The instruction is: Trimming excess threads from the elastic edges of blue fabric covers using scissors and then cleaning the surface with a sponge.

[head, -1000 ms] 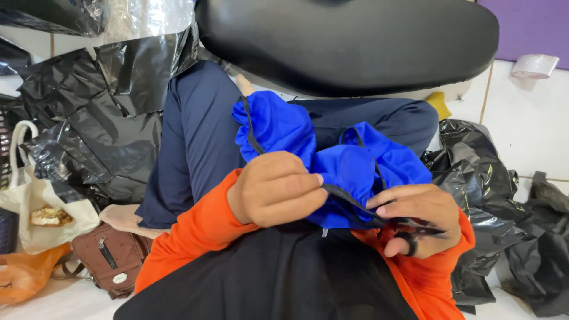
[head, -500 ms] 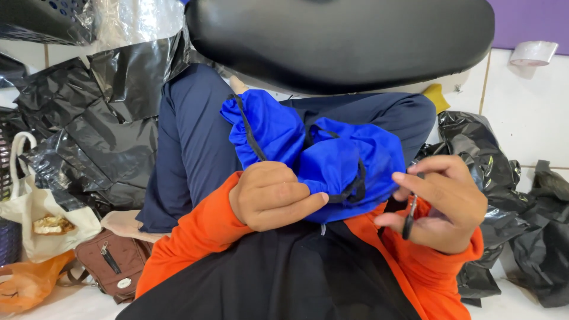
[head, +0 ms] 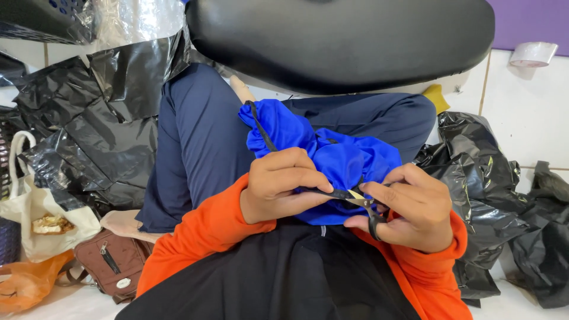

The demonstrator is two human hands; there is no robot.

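Head view: blue cloth [head: 344, 157] bunched on the lap, its black strap [head: 261, 127] running up the left edge. Left hand [head: 281, 186] curled tight, pinching a fold; right hand [head: 412, 207] closed around small scissors [head: 358, 198], blades slightly parted at the cloth, handles mostly buried under the fingers. Half a second ago those scissors stood upright, clear of the cloth; now they're in against it. Black seat [head: 338, 35] close above, black plastic bags [head: 486, 178] crowding the right, brown bag [head: 109, 264] left.
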